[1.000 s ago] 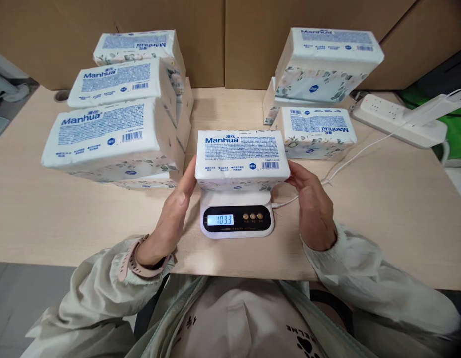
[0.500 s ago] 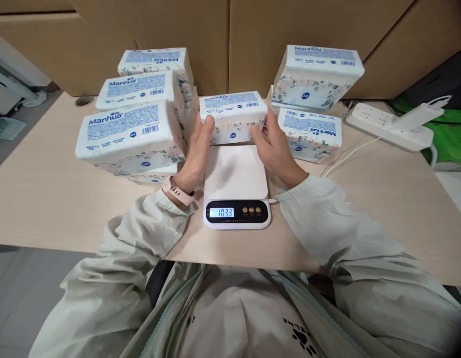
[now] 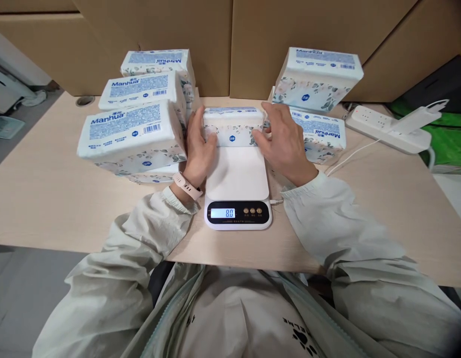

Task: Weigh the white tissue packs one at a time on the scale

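Note:
A white tissue pack (image 3: 233, 128) with a floral print stands behind the white plate of a digital scale (image 3: 237, 174), whose display reads 8.0. My left hand (image 3: 201, 149) grips the pack's left end, thumb on its front face. At the right end, my right hand (image 3: 284, 144) holds it with the thumb in front and fingers bent over the corner. Stacked tissue packs (image 3: 131, 132) are to the left of my left hand, and another pack (image 3: 320, 135) lies just beyond my right hand.
One more pack (image 3: 318, 82) sits upright at the back right. A white power strip (image 3: 387, 130) with a plugged-in charger and cable lies on the right of the wooden table (image 3: 58, 209). Large cardboard boxes (image 3: 267, 44) line the back edge.
The held pack has come down and tipped so its front faces me more. My right hand's fingers have shifted up over its corner. The display went from 103.3 to 8.0.

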Demonstrator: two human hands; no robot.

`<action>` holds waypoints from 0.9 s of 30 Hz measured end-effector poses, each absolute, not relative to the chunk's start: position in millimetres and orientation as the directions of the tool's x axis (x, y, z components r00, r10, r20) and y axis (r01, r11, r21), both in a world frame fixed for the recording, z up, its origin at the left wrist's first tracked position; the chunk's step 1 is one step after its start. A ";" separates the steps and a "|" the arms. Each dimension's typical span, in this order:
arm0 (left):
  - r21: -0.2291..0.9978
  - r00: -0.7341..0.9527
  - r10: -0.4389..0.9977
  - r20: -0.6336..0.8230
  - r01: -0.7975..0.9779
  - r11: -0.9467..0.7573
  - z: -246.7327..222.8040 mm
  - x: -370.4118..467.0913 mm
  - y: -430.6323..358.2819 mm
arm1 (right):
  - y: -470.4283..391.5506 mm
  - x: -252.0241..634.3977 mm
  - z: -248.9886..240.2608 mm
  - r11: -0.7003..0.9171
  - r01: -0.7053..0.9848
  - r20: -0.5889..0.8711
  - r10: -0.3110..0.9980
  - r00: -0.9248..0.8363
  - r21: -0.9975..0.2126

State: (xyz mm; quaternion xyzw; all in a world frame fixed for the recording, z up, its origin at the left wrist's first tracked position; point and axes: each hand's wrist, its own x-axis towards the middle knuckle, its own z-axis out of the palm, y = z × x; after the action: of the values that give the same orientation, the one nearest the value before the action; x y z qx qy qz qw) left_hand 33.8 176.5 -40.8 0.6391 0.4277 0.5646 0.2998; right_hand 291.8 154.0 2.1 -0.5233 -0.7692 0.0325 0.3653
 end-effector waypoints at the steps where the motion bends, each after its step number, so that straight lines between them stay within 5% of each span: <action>1: 0.848 -0.012 0.874 0.485 0.250 -0.467 -40.7 34.5 176.8 | 155.4 291.4 2.8 0.453 0.788 0.512 0.834 -0.208 -0.417; 15: 0.834 -0.131 0.904 0.406 0.458 -0.308 -7.6 56.3 158.9 | 169.3 275.0 4.0 0.421 0.872 0.460 0.844 -0.276 -0.248; 23: 0.949 0.022 0.971 0.240 0.206 -0.239 13.3 75.1 146.7 | 159.8 286.0 21.5 0.456 0.855 0.474 0.827 -0.303 -0.248; 27: 0.997 0.204 0.976 0.069 0.005 -0.072 34.1 102.4 106.6 | 133.3 316.5 37.8 0.437 0.873 0.517 0.810 -0.279 -0.214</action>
State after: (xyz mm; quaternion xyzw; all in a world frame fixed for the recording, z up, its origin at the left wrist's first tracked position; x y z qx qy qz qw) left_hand 102.4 106.6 34.1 0.5691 0.4312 0.4604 0.5275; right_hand 316.5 133.3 37.8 -0.5275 -0.7976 -0.0555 0.2872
